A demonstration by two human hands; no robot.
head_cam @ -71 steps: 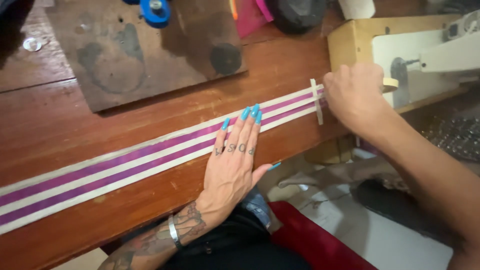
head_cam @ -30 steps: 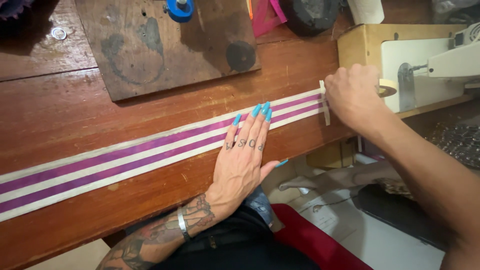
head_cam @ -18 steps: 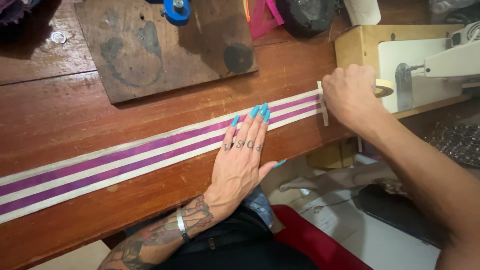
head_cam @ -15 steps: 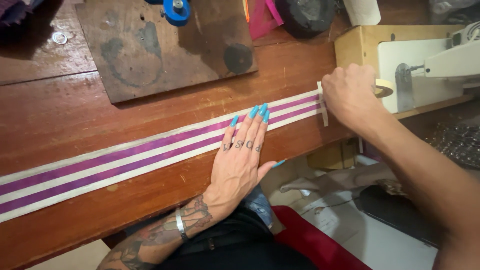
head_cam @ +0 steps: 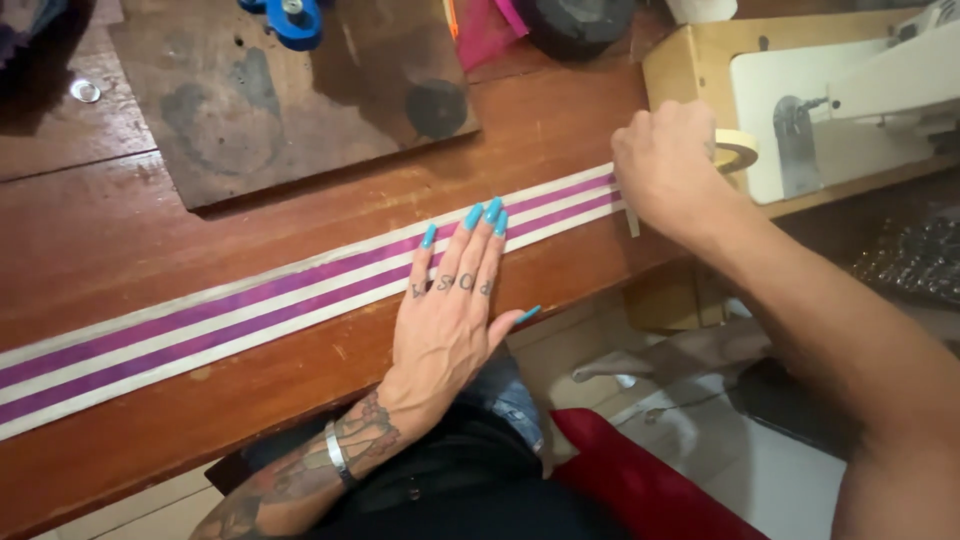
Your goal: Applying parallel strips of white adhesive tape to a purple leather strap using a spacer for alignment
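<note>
Where the striped strip (head_cam: 250,335) crosses the desk (head_cam: 150,250), left hand (head_cam: 450,310) spread flat on it (grip wide, holding nothing). Further right, right hand (head_cam: 665,165) closed around a tape roll (head_cam: 738,150) at the strip's end. Seemingly fastening that end, which calls for steady pressure.

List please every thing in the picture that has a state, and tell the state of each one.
Striped strap: laid flat and straight along the wooden table.
Left hand: open, palm down, fingers pressing the strap.
Right hand: closed at the strap's end; what it grips is hidden.
Tape roll: partly hidden behind the right hand.
Sewing machine: standing on its base; running or not cannot be told.
Dark board: lying flat on the table.
</note>
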